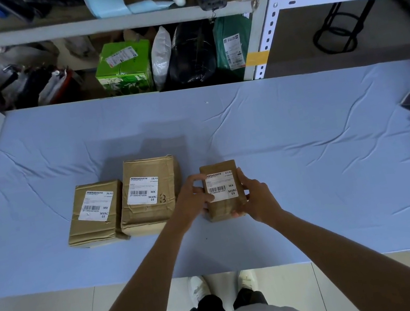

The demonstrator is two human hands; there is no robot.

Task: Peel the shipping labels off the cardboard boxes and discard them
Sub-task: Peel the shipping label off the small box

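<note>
A person standing at a blue-covered worktop (305, 137) takes the smallest box (223, 210) in both hands, the first step, it appears, in stripping shipping labels from three cardboard parcels. The right hand (256, 198) wraps the box's right side and near corner, fingers (237, 214) curled beneath the edge, apparently to brace it. The left hand (192, 198) closes on the opposite side, its fingers (197, 180) bent against the left border of the white label (222, 188), probably feeling for a corner to lift. Whether any edge has come free cannot be told. The label lies flat on the box's upper face. The other two parcels, the middle box (151, 216) and the left box (93, 227), sit side by side just to the left, touching or nearly so. Their labels (144, 192) (95, 206) face up and look untouched, seemingly lined up to be handled in turn. No bin for the waste can be made out.
</note>
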